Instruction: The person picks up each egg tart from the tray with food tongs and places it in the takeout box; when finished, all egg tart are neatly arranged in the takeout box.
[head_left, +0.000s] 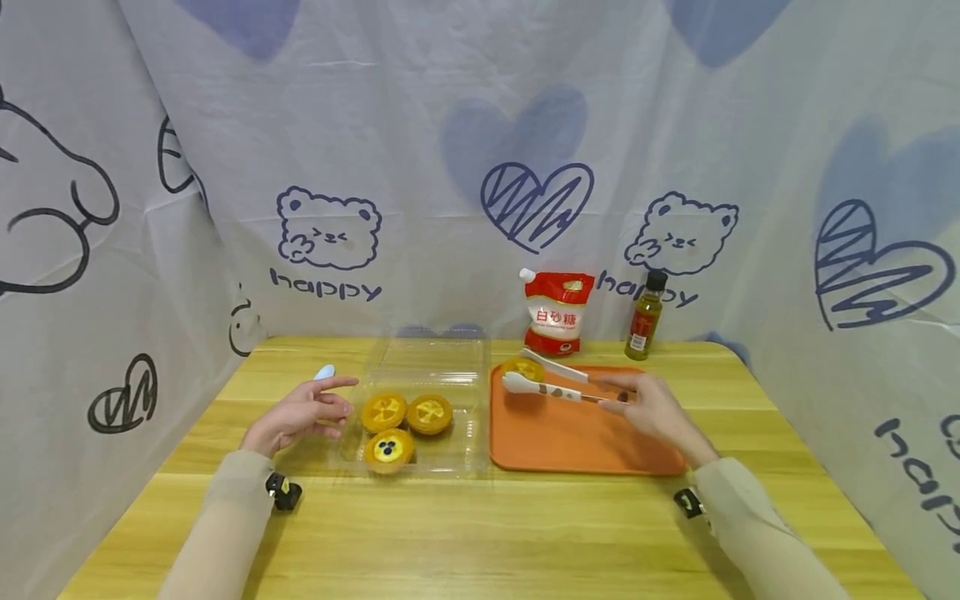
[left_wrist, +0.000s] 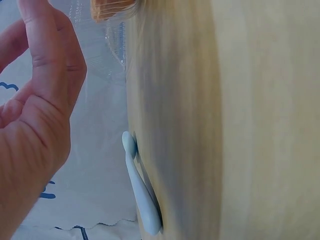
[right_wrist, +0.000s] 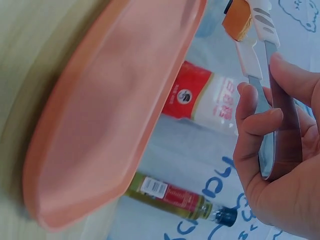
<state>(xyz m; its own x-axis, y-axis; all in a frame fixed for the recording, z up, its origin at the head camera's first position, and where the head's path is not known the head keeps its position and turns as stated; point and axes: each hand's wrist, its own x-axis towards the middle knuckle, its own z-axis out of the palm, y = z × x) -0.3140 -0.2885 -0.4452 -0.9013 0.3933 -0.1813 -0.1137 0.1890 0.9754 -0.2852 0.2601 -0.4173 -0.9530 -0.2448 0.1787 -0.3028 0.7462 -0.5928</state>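
Note:
My right hand (head_left: 645, 404) grips white tongs (head_left: 551, 379) over the far left corner of the orange tray (head_left: 577, 437). An egg tart (head_left: 522, 368) sits clamped between the tong tips. In the right wrist view my fingers (right_wrist: 255, 125) curl round the metal tong arms (right_wrist: 267, 115), and the tart (right_wrist: 237, 17) shows at the tips. My left hand (head_left: 303, 410) hovers open just left of a clear plastic clamshell box (head_left: 427, 367). The box holds three egg tarts (head_left: 407, 427). In the left wrist view my left hand (left_wrist: 35, 110) holds nothing.
A red-and-white sugar pouch (head_left: 557, 312) and a small oil bottle (head_left: 645, 317) stand at the table's back edge. A pale blue spoon (head_left: 324, 372) lies behind my left hand, and shows in the left wrist view as the spoon (left_wrist: 140, 192). Printed cloth walls surround the wooden table (head_left: 480, 533).

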